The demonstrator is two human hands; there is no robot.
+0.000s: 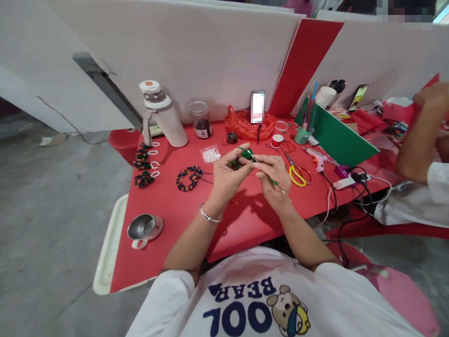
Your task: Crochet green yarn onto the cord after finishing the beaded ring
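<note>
My left hand (228,172), with a silver bangle at its wrist, pinches dark green yarn (246,153) above the red table. In my right hand (275,178) is a crochet hook (276,184) with a green grip; its metal tip meets the yarn between the two hands. The fingertips of both hands nearly touch, and part of the yarn work is hidden behind them. A braided multicoloured ring (188,179) lies left of my left hand. Beyond the hands sits a small dark yarn ball (232,137).
Yellow-handled scissors (297,177), a pink glue gun (317,160) and a power strip (351,181) lie to the right. At left stand a metal cup (145,228) and a white thermos (168,119). A green board (342,135) separates a co-worker's arm (416,135).
</note>
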